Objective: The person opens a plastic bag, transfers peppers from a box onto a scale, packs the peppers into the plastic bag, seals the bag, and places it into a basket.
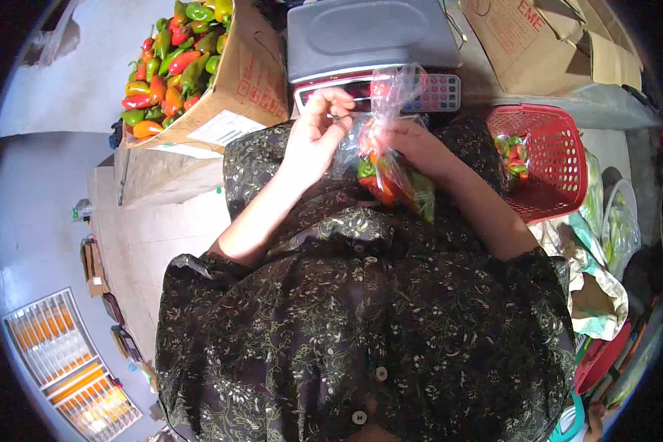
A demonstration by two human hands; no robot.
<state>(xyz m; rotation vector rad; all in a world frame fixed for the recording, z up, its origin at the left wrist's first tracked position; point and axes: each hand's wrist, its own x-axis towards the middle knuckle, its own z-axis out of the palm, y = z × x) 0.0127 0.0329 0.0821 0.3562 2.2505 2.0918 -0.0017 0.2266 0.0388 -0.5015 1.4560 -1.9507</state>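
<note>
A clear plastic bag (392,185) of red and green peppers hangs in front of my lap, its gathered neck standing upright. My right hand (414,141) grips the bag at the neck. Just left of the neck is my left hand (317,135), its fingers curled and the thumb close to the fingertips. Whether it pinches a thin strand or a bit of plastic, I cannot tell. Behind the bag stands a digital scale with a grey platform (373,36) and a keypad (433,93); the bag and my hands cover part of its front panel.
Loose red and green peppers (171,72) fill a cardboard box (248,83) at the left. On the right, a red plastic basket (558,160) holds a bag of peppers (512,157). Another cardboard box (547,61) stands behind it. Woven sacking (596,298) lies below the basket.
</note>
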